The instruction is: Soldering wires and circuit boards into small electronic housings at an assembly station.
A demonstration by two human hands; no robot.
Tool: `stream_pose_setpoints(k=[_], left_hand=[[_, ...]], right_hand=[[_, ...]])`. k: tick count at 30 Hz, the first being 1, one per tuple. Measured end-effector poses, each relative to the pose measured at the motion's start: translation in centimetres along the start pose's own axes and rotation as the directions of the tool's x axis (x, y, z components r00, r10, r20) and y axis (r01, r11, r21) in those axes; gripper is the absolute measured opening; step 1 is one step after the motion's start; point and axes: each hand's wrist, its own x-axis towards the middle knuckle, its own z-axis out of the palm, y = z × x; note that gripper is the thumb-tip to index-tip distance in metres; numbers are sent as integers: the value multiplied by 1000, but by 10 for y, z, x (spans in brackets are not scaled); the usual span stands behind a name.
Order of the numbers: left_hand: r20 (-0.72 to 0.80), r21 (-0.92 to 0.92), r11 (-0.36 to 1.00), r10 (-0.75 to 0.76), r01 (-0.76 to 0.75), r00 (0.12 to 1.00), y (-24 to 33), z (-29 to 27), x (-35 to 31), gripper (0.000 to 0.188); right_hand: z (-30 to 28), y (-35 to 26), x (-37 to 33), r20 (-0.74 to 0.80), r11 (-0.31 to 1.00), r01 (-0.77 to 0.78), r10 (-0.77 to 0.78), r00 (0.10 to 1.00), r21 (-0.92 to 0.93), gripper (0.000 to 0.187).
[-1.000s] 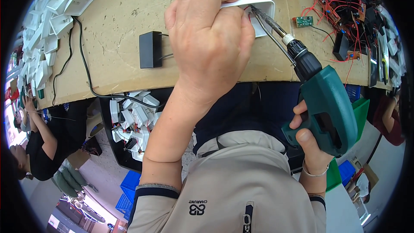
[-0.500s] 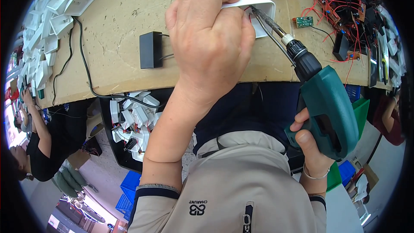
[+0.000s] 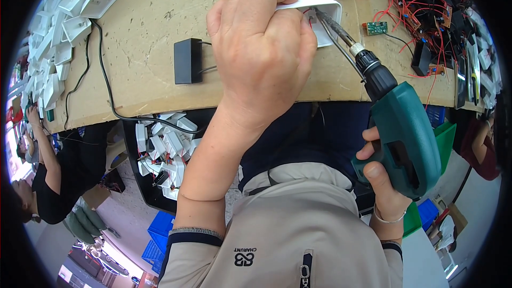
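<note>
My right hand (image 3: pixel 381 184) near, wrapped round grip of green power drill (image 3: pixel 408 133), bit angled up-left into white plastic housing (image 3: pixel 320 8). My left hand (image 3: pixel 261 48) closed over housing, pinning it on tabletop (image 3: pixel 138 85), centre far. Black box (image 3: pixel 188 61) left of hand, apart. Stacked white housings (image 3: pixel 64 32) far left; red-wired circuit boards (image 3: pixel 421 10) far right.

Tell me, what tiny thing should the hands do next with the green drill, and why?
Probably squeeze the trigger gently. The right hand grips the green drill, its bit reaches into the white plastic case, and the left hand presses that case down on the workbench, so it looks steadied.
</note>
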Motion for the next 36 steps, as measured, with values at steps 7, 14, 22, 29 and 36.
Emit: stream_pose_setpoints(k=[7, 14, 22, 29, 36], left_hand=[[-7, -11, 1000, -3, 3, 1000, -1, 1, -1, 8], [-12, -23, 1000, 0, -1, 1000, -1, 2, -1, 8], [33, -28, 999, -24, 25, 999, 6, -4, 6, 7], [42, -44, 997, -68, 69, 997, 5, -3, 4, 6], [50, -47, 992, -116, 119, 992, 3, -4, 10, 5]], right_hand=[[-6, 6, -5, 53, 999, -20, 22, 998, -32, 41], [-7, 7, -13, -21, 998, -64, 64, 998, -3, 58], [-4, 6, -17, -154, 998, -33, 26, 988, -46, 71], [-5, 10, -17, -193, 999, 14, -23, 981, -51, 73], [-8, 6, -14, -193, 1000, 29, -29, 981, -3, 74]])
